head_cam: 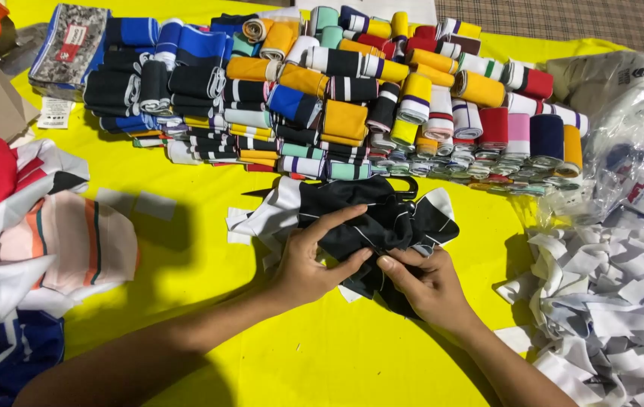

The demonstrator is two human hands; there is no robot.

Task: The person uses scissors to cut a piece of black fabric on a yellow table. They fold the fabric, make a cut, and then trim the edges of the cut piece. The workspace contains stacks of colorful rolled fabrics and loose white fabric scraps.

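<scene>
Head view, looking down on a yellow surface. Both hands met at the near centre over a bundle of black and white cloth. The left hand lay on the bundle's left side, its grip closed on a dark fold, forefinger stretched toward the right. The right hand pinched the near edge of the same cloth between thumb and fingers; whether a thin strip or thread ran between the two hands could not be told at this sharpness. The bundle rested on the surface, just near of a wide bank of rolled bands in yellow, black, blue, red and white, stacked along the far side. A heap of white strips lay to the right, partly under clear plastic bags. Folded garments in red, white and orange sat at the left edge, well apart from the hands.

Risk, as judged: the cloth was bunched and held only at its edges, so a loose pinch could let a layer slip free and unfold. A wide sweep of either forearm could also topple the nearest rolls or drag white strips into the bundle.
</scene>
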